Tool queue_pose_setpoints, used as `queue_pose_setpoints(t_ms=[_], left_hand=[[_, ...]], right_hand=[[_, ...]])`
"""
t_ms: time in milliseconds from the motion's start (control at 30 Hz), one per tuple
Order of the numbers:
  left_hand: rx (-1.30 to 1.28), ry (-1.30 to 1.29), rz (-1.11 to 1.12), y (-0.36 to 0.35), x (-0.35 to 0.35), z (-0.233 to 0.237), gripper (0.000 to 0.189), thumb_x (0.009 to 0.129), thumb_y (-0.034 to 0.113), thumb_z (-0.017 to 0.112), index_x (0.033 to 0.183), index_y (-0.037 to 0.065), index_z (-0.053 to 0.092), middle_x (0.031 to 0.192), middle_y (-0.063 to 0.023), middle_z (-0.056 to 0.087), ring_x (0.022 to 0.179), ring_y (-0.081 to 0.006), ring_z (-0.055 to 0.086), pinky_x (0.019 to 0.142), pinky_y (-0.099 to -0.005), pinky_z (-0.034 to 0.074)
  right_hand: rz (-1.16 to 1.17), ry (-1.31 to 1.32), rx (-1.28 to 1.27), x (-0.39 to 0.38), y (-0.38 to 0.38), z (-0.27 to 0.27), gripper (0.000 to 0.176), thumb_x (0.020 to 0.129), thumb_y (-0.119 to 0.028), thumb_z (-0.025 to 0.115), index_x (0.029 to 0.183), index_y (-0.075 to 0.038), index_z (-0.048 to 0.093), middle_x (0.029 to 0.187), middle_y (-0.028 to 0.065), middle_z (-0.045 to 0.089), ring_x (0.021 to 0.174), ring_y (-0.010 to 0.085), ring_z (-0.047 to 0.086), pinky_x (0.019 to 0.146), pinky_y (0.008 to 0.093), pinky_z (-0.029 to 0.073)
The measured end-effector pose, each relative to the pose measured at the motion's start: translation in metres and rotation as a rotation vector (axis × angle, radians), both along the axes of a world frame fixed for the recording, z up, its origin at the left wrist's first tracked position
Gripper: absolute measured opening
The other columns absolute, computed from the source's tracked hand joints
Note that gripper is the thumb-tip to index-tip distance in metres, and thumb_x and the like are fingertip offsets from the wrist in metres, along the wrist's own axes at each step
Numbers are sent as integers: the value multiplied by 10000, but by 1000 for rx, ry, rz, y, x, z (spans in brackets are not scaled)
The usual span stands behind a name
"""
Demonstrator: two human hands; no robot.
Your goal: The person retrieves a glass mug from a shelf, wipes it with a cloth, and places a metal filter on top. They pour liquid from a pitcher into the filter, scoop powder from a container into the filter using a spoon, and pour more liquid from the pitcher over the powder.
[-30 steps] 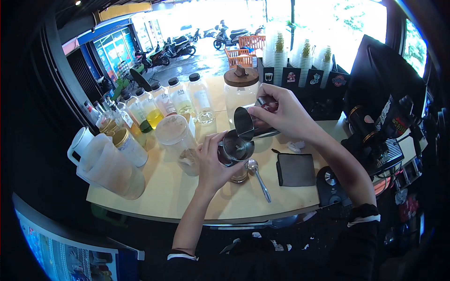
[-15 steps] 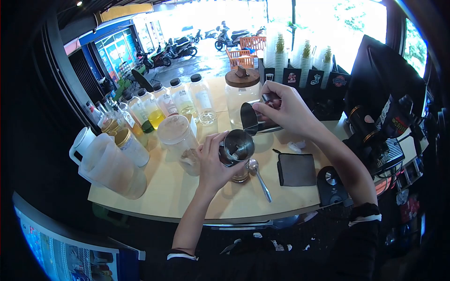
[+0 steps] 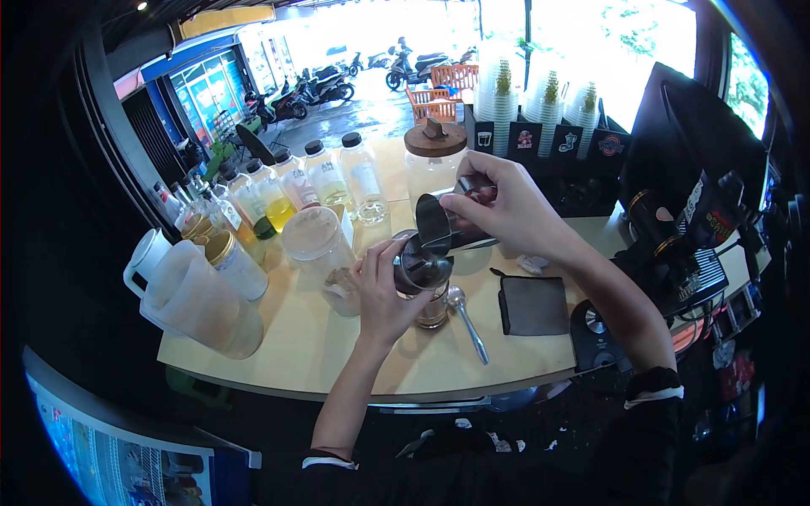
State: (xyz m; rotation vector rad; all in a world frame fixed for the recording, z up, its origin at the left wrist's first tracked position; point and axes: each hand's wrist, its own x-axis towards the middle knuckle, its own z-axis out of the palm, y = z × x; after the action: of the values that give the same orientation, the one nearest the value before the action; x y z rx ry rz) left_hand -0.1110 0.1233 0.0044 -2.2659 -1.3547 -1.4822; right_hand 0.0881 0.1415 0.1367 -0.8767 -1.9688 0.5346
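Lying toward the near edge of the counter [image 3: 388, 371], a metal spoon [image 3: 469, 327] slants beside a small glass [image 3: 434, 312]. A dark zipped pouch [image 3: 534, 305] lies to their right. Above the glass, the left hand [image 3: 386, 293] has its fingers wrapped around a metal cup [image 3: 424, 271], mouth tipped up toward the viewer. Its counterpart, the right hand [image 3: 509, 202], clasps a metal pitcher [image 3: 464, 233] by the handle, the pitcher tilted with its lip at the cup's far rim; whether they touch is unclear. A lidded clear container [image 3: 314, 244] stands just left of the left hand. Farther back are a wooden-lidded jar [image 3: 434, 160], capped bottles [image 3: 325, 177] and stacked plastic cups [image 3: 540, 97].
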Motion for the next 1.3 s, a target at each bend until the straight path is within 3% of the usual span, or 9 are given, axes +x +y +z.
queue_pose_setpoints(t_ms=[67,100,300,367,567,767,1300], left_hand=[[-3,1,10,0,1,0,807,544,247,842,1250,100,479,1173,-64,507,1126,-234,491,948,-412,296],[-3,2,10,0,1,-1,807,544,247,842,1250,100,479,1173,-64,507,1126,-234,491,948,-412,296],[-2,10,31,-2,1,0,820,526,192,856,1248,90,481,1169,-51,539,1128,-219,497,934,-382,299],[8,16,39,0,0,-1,825,523,196,859,1248,90,481,1167,-52,539,1121,-219,500,933,-383,298],[-24,3,30,-1,-3,-1,798,539,233,841,1237,101,476,1181,-60,508,1131,-238,488,963,-434,292],[-2,23,15,-6,-2,6,823,541,230,860,1257,95,478,1172,-61,523,1125,-226,490,948,-397,298],[-30,4,17,-9,-5,8,797,533,250,867,1221,87,499,1171,-62,504,1126,-233,482,957,-401,299]], right_hand=[[13,-65,-53,-3,-4,3,248,884,-127,652,812,-11,446,672,-51,362,613,-4,416,536,169,473],[12,-65,-53,-4,-3,3,248,884,-127,652,812,-11,446,672,-51,362,613,-4,416,536,169,473],[40,-71,-89,-5,-3,1,244,883,-113,651,817,-6,442,686,-47,384,649,2,490,560,172,499],[17,2,0,-2,1,-4,286,803,-186,694,800,50,532,602,90,500,531,136,434,505,309,381],[-17,11,6,7,3,-6,295,814,-189,693,796,36,504,605,75,500,536,112,429,501,291,377],[-32,54,-14,10,1,-5,307,817,-197,697,793,32,494,620,83,518,546,115,441,509,297,388],[-34,2,32,3,6,-5,306,811,-185,698,813,51,503,642,119,532,574,154,503,568,317,438]])
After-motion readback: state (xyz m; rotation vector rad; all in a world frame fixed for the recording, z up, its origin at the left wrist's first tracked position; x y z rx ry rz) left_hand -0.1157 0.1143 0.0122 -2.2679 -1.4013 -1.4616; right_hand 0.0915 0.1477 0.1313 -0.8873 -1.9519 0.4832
